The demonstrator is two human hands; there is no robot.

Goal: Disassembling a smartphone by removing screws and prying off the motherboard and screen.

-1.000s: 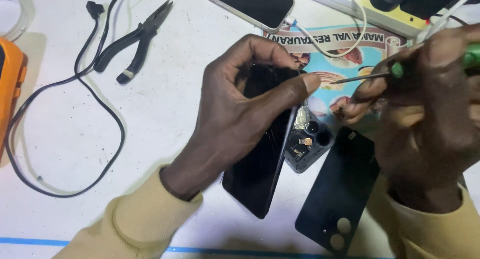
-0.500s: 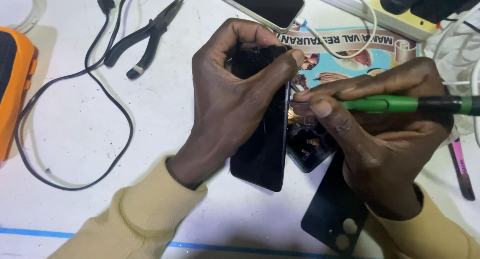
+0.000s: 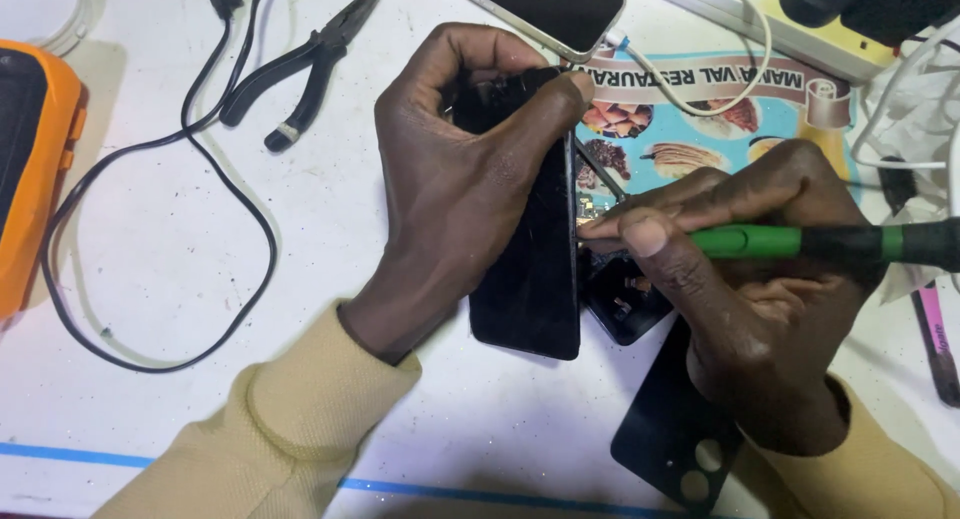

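Observation:
My left hand (image 3: pixel 455 189) grips a black phone (image 3: pixel 530 279) and holds its screen part tilted up off the body on the white table. My right hand (image 3: pixel 750 299) holds a screwdriver with a green and black handle (image 3: pixel 830 242) lying sideways, its tip at the phone's open right edge. Dark inner parts of the phone (image 3: pixel 625 294) show beneath the tip. A black back cover with camera holes (image 3: pixel 680 434) lies flat under my right wrist.
Black pliers (image 3: pixel 305 64) and a black cable (image 3: pixel 215 229) lie at the upper left, beside an orange meter (image 3: pixel 35 169) at the left edge. A second phone (image 3: pixel 545 9) on a white cord, a printed card (image 3: pixel 700 129) and a power strip (image 3: pixel 770 24) sit behind. A pink tool (image 3: pixel 935 344) lies right.
My right hand swung the screwdriver down from raised to sideways, its tip now at the phone's edge. My left hand kept its grip on the phone.

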